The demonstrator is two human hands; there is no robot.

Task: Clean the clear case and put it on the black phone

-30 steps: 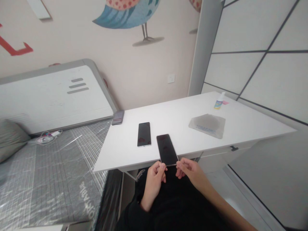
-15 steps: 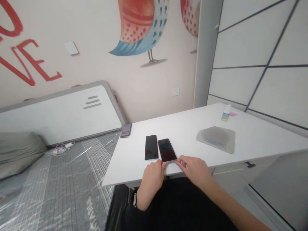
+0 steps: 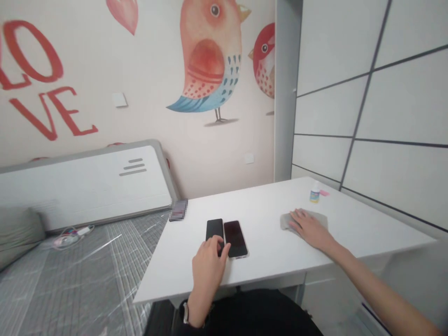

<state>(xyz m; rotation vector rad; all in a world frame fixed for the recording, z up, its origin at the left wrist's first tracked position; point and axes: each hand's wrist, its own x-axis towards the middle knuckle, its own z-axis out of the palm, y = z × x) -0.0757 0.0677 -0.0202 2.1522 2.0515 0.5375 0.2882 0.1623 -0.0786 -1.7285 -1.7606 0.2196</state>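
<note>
Two smartphones lie side by side on the white table [image 3: 266,247]. Over the lower end of the left smartphone [image 3: 214,227] rests my left hand [image 3: 209,259], fingers bent and apart, thumb toward the gap between the two; it grips nothing. The right smartphone [image 3: 235,238], dark screen up, sits just beside that thumb. Further right, my right hand [image 3: 311,229] lies with fingers stretched out on top of a grey cloth [image 3: 286,221]. Part of the cloth is hidden under the palm, and its edge shows around the hand.
A small white bottle with a blue and yellow label [image 3: 314,193] stands at the far right, beside a pink slip [image 3: 325,192]. A blurred-out object [image 3: 178,210] lies at the table's back left corner. Left is a plastic-covered bed [image 3: 91,275]; white wardrobe doors [image 3: 325,112] rise at right.
My right hand has left the right smartphone's lower edge and moved right onto the cloth. My left hand has shifted onto the left smartphone, its pinch loosened. The view has tilted up.
</note>
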